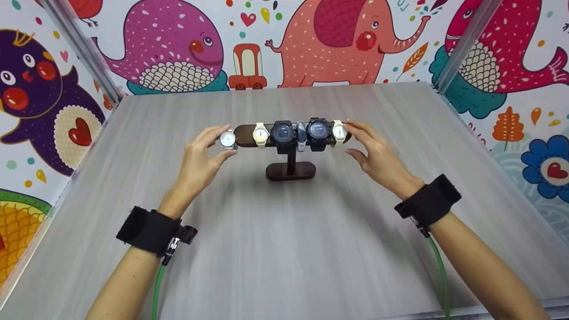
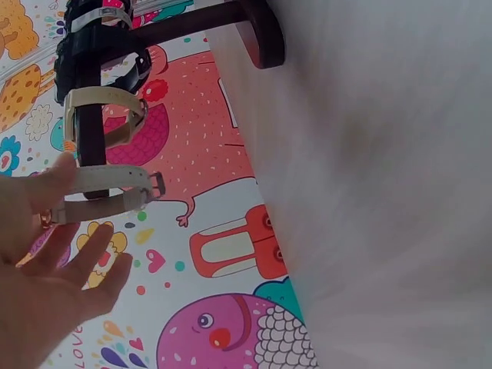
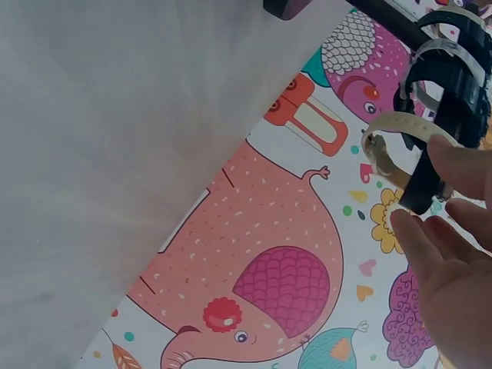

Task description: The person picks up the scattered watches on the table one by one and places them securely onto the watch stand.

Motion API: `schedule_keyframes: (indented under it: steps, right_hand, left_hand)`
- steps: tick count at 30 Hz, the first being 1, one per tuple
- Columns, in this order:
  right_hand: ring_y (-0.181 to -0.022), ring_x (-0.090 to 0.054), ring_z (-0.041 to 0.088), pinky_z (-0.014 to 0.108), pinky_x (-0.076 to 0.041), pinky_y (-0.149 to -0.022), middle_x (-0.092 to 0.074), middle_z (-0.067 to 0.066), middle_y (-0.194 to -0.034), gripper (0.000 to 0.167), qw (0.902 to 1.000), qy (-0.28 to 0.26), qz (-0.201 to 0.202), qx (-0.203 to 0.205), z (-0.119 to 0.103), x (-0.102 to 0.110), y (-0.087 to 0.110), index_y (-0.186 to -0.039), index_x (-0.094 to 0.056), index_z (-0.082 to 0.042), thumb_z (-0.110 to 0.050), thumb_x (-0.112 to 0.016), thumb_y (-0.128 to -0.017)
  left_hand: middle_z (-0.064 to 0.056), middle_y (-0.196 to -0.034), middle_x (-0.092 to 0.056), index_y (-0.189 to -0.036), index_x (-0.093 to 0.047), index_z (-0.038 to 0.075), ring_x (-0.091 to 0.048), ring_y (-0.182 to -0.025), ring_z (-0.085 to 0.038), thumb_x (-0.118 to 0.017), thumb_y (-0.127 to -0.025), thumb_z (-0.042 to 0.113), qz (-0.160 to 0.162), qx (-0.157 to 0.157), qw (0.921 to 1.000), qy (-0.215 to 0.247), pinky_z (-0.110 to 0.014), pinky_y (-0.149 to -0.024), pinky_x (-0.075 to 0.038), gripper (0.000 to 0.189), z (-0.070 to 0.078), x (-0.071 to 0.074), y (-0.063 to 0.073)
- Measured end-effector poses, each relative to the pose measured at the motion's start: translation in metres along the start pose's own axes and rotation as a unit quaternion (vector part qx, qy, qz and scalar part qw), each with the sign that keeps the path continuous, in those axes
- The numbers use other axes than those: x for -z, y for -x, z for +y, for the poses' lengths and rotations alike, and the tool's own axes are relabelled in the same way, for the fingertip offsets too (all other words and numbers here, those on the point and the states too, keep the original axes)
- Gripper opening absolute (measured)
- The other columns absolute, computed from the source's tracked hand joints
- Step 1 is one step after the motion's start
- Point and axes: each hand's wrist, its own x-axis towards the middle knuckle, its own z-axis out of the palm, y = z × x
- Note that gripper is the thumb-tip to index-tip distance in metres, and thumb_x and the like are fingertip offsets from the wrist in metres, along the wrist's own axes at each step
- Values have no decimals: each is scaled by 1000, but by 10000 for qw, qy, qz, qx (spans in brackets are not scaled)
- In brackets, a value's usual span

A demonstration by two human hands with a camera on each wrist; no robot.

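Observation:
A dark brown watch stand has several watches along its crossbar. My left hand pinches a white-strapped watch between thumb and fingers at the bar's left end. In the left wrist view its buckled strap loops around the bar tip. At the other end my right hand holds the bar's tip beside a cream watch. Between them sit another cream watch, a black digital watch, a slim grey watch and a second black watch.
The stand rests on a grey wood-grain table. Cartoon-printed panels enclose the back and sides, with metal posts at the corners. Black wrist straps with green cables are on both forearms.

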Motion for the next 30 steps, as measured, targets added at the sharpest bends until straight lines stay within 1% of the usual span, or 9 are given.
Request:
schedule_keyframes:
  steps: [5, 11, 13, 16, 21, 25, 28, 30]
  right_hand:
    - [-118, -65, 30, 40, -56, -99, -62, 19, -133, 50, 9998, -70, 176, 47, 1, -1, -2, -133, -60, 3, 7, -73, -85]
    - [-116, -67, 29, 39, -57, -98, -65, 19, -130, 46, 9999, -71, 141, 12, 0, -1, -5, -131, -62, 4, 5, -72, -86]
    - [-116, -67, 30, 39, -57, -98, -65, 19, -129, 45, 9999, -70, 106, -5, 0, 0, -6, -131, -62, 4, 5, -71, -87]
    - [-116, -67, 30, 38, -57, -99, -66, 19, -128, 44, 10000, -71, 34, -43, 0, 2, -7, -130, -62, 4, 5, -71, -88]
    - [-117, -66, 29, 38, -57, -99, -65, 19, -129, 44, 10000, -75, -53, -29, 2, 4, -7, -131, -62, 4, 6, -71, -88]
    - [-117, -66, 29, 38, -57, -98, -65, 19, -130, 46, 10000, -38, -55, -20, 3, 5, -7, -131, -62, 4, 6, -72, -87]
    - [-117, -66, 30, 39, -58, -97, -66, 18, -130, 47, 10000, -51, -33, -5, 3, 5, -7, -131, -62, 4, 7, -72, -86]
    - [-117, -66, 30, 39, -58, -97, -65, 18, -130, 47, 10000, -42, -50, 13, 3, 5, -7, -132, -61, 4, 8, -72, -86]
  left_hand:
    - [-18, -133, -63, -134, -62, 1, -63, -122, -30, -78, -82, 0, -148, 124, 9996, 213, -37, -104, -54, 55, -4, -2, -2]
    - [-18, -137, -61, -138, -59, 2, -63, -122, -30, -76, -84, -1, -300, 268, 9976, 568, -22, -98, -55, 57, -7, -2, -6]
    - [-17, -138, -60, -138, -59, 3, -63, -123, -29, -76, -84, -1, -352, 316, 9969, 632, -19, -97, -54, 57, -7, -3, -8]
    - [-16, -140, -59, -140, -57, 4, -62, -124, -29, -75, -85, 1, -473, 373, 9957, 709, -21, -99, -54, 58, -8, -6, -10]
    - [-14, -146, -55, -144, -52, 6, -58, -129, -28, -73, -88, 4, -678, 423, 9945, 671, -31, -105, -53, 61, -8, -10, -13]
    - [-14, -148, -52, -146, -49, 6, -55, -132, -29, -71, -90, 7, -847, 393, 9932, 701, -36, -107, -52, 60, -10, -12, -15]
    - [-14, -148, -52, -147, -49, 7, -55, -132, -28, -71, -91, 9, -936, 382, 9917, 794, -35, -107, -51, 60, -12, -13, -17]
    - [-13, -148, -52, -146, -50, 9, -57, -130, -27, -71, -90, 10, -953, 427, 9907, 872, -30, -105, -52, 60, -15, -13, -18]
